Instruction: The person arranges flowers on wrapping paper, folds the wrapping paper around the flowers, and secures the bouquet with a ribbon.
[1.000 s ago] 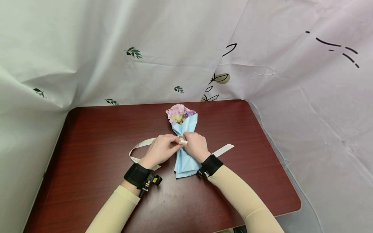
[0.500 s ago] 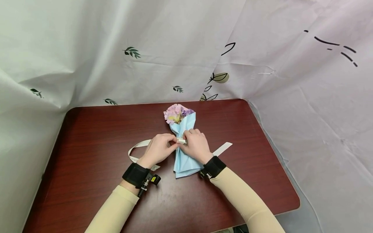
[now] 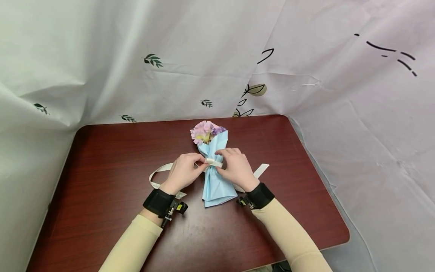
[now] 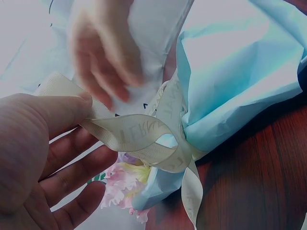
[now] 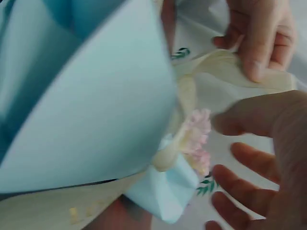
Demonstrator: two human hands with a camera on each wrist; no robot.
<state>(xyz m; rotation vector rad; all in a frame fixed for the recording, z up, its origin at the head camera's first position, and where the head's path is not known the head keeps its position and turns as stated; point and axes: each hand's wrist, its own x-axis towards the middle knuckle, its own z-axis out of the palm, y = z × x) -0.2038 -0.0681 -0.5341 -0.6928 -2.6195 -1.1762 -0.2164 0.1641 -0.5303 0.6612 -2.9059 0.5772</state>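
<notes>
A small bouquet of pink and purple flowers (image 3: 203,132) lies on the table in light blue wrapping paper (image 3: 217,189). A cream ribbon (image 3: 214,163) with printed lettering circles its narrow waist. My left hand (image 3: 185,170) pinches a folded length of that ribbon between thumb and forefinger; the left wrist view shows the ribbon loop (image 4: 134,132) running from the thumb to the waist. Just right of the waist is my right hand (image 3: 238,168), its fingers spread and loosely bent. In the right wrist view a gap shows between its fingers (image 5: 249,191) and the ribbon.
One ribbon tail (image 3: 153,177) curves over the table left of the bouquet, partly behind the left wrist. Another tail (image 3: 261,170) sticks out past the right hand. The dark red table (image 3: 112,158) meets a white, leaf-printed cloth (image 3: 183,87) at the back.
My right hand has let go of the ribbon at the waist and moved right, its fingers spreading. The left hand keeps its pinch and has barely moved.
</notes>
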